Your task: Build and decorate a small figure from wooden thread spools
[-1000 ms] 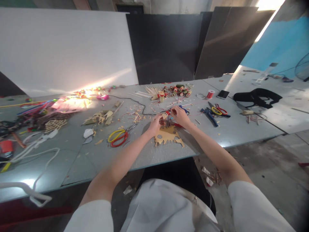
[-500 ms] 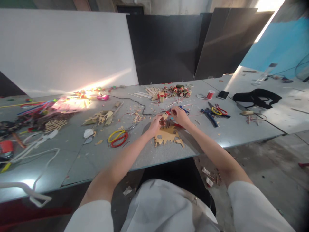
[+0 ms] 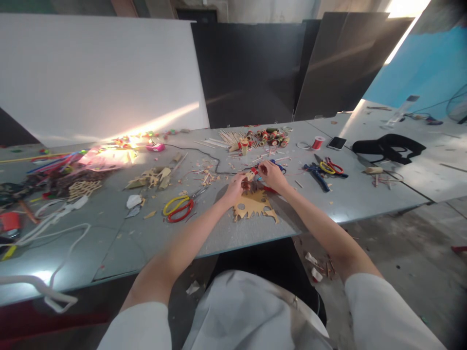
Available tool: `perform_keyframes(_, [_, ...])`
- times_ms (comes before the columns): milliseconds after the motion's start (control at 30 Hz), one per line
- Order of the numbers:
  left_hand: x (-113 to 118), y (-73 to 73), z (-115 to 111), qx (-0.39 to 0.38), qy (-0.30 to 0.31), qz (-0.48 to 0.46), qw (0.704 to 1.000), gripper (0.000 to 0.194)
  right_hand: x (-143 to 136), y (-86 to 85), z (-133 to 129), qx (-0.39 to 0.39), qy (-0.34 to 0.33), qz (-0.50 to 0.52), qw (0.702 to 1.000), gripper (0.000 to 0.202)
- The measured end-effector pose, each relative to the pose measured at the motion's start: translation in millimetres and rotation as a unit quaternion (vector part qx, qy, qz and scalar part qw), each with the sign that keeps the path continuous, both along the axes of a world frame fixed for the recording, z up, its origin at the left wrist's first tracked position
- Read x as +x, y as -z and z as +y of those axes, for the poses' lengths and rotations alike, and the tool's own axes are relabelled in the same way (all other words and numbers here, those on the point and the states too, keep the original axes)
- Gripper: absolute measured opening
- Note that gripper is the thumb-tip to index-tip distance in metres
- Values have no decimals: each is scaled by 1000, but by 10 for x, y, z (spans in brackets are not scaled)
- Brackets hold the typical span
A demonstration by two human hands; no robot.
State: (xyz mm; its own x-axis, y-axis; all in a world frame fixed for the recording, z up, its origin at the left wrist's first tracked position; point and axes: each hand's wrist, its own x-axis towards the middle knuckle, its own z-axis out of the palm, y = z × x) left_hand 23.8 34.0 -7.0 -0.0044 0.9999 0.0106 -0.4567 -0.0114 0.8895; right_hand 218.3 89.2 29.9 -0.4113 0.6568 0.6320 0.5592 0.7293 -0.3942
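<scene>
Head view: left hand grips 1 red-banded piece (small, pale); right hand, fingers closed, at its end

The left hand holds a small red-and-tan piece over the desk, and the right hand has its fingers at the piece's other side. A jagged tan sheet with cut-outs lies just below the hands. Scissors with yellow and red handles lie to the left, a red spool and a phone to the right.
</scene>
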Motion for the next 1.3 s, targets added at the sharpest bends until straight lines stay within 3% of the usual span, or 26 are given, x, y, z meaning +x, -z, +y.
perform_keyframes(333, [0, -32, -12, -11, 1, 1, 1000, 10, 1, 26, 32, 9, 0, 8, 1000, 21])
perform_keyframes(567, [1, -85, -60, -8, 20, -7, 1000, 18, 15, -40, -24, -31, -50, 47, 997, 37])
perform_keyframes(800, [1, -110, -81, 5, 40, -2, 999, 19, 6, -36, -46, -41, -106, -6, 993, 48])
perform_keyframes(1100, [-8, -109, -83, -11, 28, -3, 1000, 13, -1, -33, -31, -46, -125, -14, 991, 45])
perform_keyframes(1300, [3, -74, -65, 3, 23, -7, 1000, 24, -16, -54, -65, -39, -135, -15, 990, 44])
